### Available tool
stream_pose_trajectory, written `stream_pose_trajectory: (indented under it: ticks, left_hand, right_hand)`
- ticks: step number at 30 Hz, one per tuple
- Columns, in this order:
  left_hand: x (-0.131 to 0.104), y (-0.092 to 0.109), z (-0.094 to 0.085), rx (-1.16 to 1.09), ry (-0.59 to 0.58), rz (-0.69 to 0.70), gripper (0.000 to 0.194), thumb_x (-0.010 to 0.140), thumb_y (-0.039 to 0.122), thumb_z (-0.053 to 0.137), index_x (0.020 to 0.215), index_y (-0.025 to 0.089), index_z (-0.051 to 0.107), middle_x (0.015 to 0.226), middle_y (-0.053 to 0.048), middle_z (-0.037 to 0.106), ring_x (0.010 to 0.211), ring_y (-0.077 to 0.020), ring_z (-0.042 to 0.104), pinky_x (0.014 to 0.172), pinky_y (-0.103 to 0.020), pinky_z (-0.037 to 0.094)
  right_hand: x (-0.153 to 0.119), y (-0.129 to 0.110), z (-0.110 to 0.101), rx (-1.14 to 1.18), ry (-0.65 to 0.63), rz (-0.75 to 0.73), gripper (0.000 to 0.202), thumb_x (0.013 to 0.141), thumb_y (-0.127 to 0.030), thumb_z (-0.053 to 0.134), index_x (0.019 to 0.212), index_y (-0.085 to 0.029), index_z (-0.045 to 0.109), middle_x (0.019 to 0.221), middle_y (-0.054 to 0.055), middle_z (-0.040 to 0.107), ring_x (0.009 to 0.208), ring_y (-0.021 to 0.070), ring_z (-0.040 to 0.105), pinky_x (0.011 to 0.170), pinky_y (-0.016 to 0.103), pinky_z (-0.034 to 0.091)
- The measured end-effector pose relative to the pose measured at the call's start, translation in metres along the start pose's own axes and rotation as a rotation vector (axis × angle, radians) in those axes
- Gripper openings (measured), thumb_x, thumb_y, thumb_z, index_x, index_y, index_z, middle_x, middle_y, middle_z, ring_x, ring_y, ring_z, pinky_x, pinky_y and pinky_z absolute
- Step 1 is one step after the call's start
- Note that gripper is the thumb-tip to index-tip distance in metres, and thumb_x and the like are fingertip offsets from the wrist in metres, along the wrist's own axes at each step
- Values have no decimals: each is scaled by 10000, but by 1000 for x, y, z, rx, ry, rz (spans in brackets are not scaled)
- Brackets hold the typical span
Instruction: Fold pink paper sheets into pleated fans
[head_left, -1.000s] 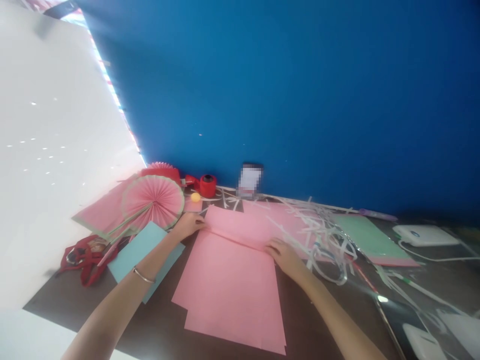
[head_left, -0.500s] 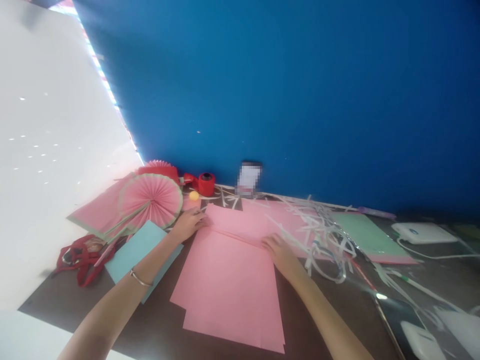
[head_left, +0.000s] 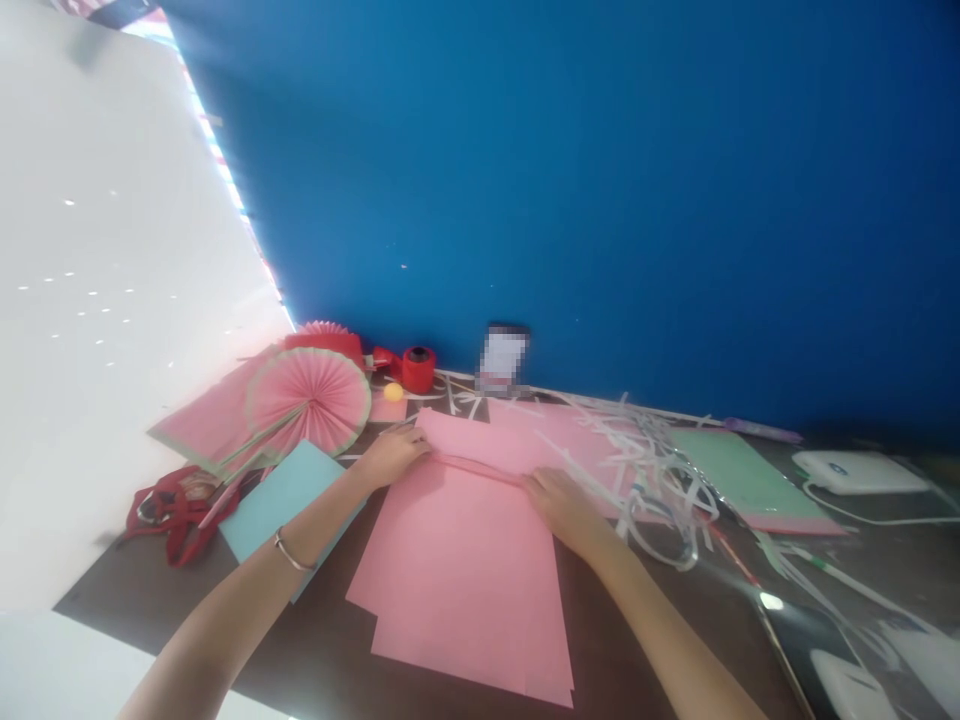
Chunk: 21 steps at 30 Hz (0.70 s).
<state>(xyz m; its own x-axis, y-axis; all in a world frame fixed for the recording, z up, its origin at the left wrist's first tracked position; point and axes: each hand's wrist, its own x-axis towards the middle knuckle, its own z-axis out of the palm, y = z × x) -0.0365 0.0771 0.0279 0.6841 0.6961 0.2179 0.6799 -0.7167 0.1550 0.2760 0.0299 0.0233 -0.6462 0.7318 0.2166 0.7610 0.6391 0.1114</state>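
Note:
Several overlapping pink sheets (head_left: pixel 465 580) lie on the dark table in front of me. Across their upper part runs a narrow raised fold (head_left: pixel 480 468). My left hand (head_left: pixel 394 455) is closed on the left end of the folded pink paper, its fingertips at the crease. At the right end, my right hand (head_left: pixel 559 505) pinches the same paper, fingers together. Beyond the fold, the top part of the pink paper lies between the two hands. A silver bangle is on my left wrist.
A pink pleated fan (head_left: pixel 309 400) and blue sheet (head_left: pixel 300 510) lie left. Red tape (head_left: pixel 418 370) and a pixelated upright object (head_left: pixel 502 358) stand by the blue wall. Paper strips (head_left: pixel 660 470), green sheets (head_left: pixel 750 480), a white device (head_left: pixel 859 472) and a phone (head_left: pixel 810 640) lie right.
The view has shifted slightly, so most things sit a little further right. Both hands remain at the ends of the fold, and the fold looks slightly more raised.

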Motion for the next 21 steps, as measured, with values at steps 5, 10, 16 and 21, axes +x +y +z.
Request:
stream_pose_trajectory:
  ticks: [5,10,16,21]
  left_hand:
    - [2,0,-10,-92,-40,-98,265,902,253,376,860,178,626,820,-48,630,806,-167,566,747,-272,404]
    - [-2,-6,-15,-375,-139,-201,352,870,415,408,758,174,639,727,-19,633,646,-136,543,594,-213,365]
    - [-1,-14,-6,-603,-193,-276,438,754,522,523,643,115,639,525,21,492,502,-89,398,478,-202,281]
    - [0,-16,-2,-640,-205,-305,456,719,552,542,583,121,600,457,47,382,436,-69,309,428,-209,224]
  right_hand:
    - [3,9,-13,317,-102,270,238,882,-196,338,731,-192,522,723,35,584,675,165,529,642,283,394]
    - [-3,17,-26,693,-219,469,296,853,-412,400,731,-205,574,701,2,611,627,150,538,609,268,411]
    - [-8,22,-31,976,-323,536,319,726,-470,552,703,-165,645,618,8,592,498,130,521,538,259,417]
    - [-11,26,-27,989,-335,600,328,700,-478,572,669,-159,643,572,7,583,420,113,497,450,245,391]
